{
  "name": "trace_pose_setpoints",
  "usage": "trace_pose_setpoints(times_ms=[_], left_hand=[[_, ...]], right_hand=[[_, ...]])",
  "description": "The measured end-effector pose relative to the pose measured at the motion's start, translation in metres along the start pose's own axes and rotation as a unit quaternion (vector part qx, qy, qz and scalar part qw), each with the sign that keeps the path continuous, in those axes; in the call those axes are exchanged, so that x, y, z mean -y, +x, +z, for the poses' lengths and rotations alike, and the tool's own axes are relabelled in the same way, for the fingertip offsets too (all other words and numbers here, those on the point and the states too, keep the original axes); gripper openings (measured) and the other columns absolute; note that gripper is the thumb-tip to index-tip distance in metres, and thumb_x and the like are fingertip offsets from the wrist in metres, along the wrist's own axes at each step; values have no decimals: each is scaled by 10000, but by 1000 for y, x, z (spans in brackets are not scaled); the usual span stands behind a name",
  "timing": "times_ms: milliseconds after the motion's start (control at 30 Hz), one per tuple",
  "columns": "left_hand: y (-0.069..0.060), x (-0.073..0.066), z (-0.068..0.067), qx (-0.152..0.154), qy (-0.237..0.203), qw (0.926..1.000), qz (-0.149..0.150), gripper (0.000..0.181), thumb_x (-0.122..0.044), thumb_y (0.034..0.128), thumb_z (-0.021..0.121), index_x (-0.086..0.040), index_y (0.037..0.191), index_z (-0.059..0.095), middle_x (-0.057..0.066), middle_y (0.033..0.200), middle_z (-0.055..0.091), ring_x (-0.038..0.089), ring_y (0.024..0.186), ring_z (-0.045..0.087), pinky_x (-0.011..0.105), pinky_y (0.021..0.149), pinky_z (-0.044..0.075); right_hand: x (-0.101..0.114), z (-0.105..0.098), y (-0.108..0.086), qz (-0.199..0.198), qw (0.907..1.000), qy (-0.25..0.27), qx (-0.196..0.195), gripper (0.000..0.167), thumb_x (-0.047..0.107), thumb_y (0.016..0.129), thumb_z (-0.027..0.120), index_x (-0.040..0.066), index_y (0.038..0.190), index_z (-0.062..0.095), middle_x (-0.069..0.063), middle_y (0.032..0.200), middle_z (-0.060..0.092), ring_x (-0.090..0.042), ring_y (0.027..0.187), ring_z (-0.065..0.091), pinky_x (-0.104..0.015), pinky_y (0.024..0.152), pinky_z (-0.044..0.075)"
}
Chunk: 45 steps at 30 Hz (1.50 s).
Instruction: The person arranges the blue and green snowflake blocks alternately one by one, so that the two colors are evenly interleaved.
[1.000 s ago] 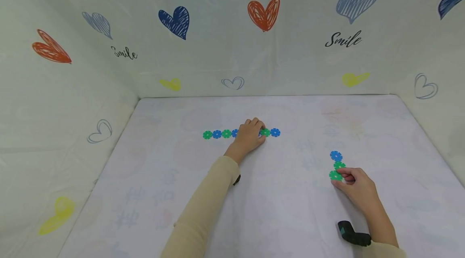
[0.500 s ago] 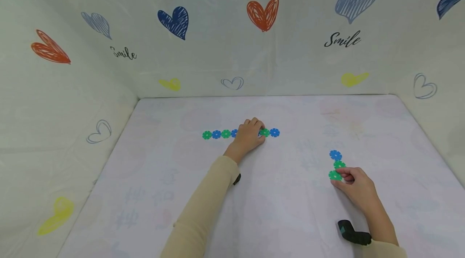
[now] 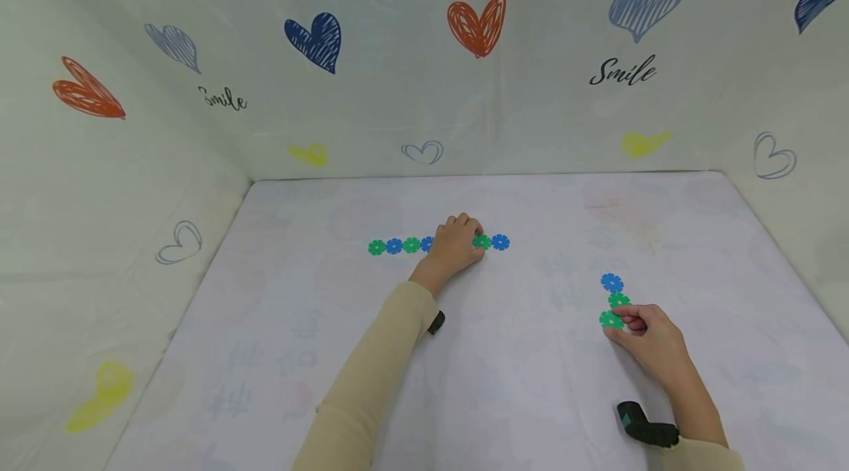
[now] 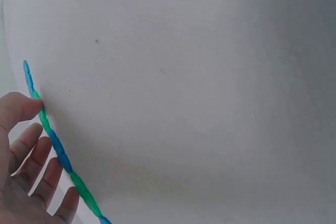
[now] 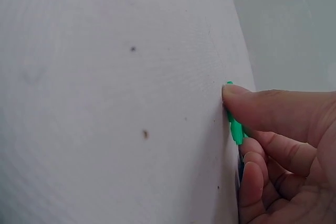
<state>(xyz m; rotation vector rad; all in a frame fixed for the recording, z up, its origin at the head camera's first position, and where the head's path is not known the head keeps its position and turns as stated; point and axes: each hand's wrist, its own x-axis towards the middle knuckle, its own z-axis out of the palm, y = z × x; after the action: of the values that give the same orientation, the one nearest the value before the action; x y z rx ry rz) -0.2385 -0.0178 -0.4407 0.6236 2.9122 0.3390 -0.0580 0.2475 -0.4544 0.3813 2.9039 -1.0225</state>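
Note:
A row of green and blue snowflake discs lies joined on the far part of the table, its middle hidden under my left hand. Thumb and index finger pinch a green disc near the row's right end; a blue disc follows it. In the left wrist view the other fingers curve loosely along the row. At the right, my right hand pinches a green snowflake disc between thumb and fingers. Beyond it are another green disc and a blue disc; whether these are joined, I cannot tell.
The white-covered table meets a pale curtain wall printed with hearts and "Smile" at the back and sides. A black wrist camera sits by my right wrist; part of another black device shows at my left cuff.
Both hands keep the same hold in the same places. Only the head view shifts slightly.

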Motion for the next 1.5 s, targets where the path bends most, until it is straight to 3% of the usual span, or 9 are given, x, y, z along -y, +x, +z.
trace_pose_setpoints(times_ms=[300, 733, 1500], left_hand=[[4, -4, 3, -18, -75, 9996, 261, 369, -263, 883, 604, -130, 1219, 535, 18, 1176, 531, 186, 1093, 458, 352, 955, 399], [9, -12, 9, -91, 148, 9988, 453, 429, -390, 874, 602, -158, 1230, 539, 8, 1195, 529, 187, 1123, 465, 360, 958, 404], [10, -21, 14, -295, 147, 9989, 333, 364, -398, 890, 588, -189, 1189, 576, 1, 1166, 533, 185, 1094, 466, 367, 933, 395]], right_hand=[[-1, 0, 0, 40, 10000, 1, 11, 432, 126, 798, 703, -98, 1136, 552, -217, 1028, 511, -285, 900, 494, -133, 621, 364], [0, 0, 1, 190, 9998, 26, 108, 448, 143, 812, 697, -94, 1158, 539, -215, 1038, 500, -290, 915, 481, -177, 658, 382], [-3, 2, 1, 178, 9998, 74, 84, 449, 153, 814, 698, -85, 1160, 541, -202, 1033, 503, -277, 915, 478, -136, 636, 370]])
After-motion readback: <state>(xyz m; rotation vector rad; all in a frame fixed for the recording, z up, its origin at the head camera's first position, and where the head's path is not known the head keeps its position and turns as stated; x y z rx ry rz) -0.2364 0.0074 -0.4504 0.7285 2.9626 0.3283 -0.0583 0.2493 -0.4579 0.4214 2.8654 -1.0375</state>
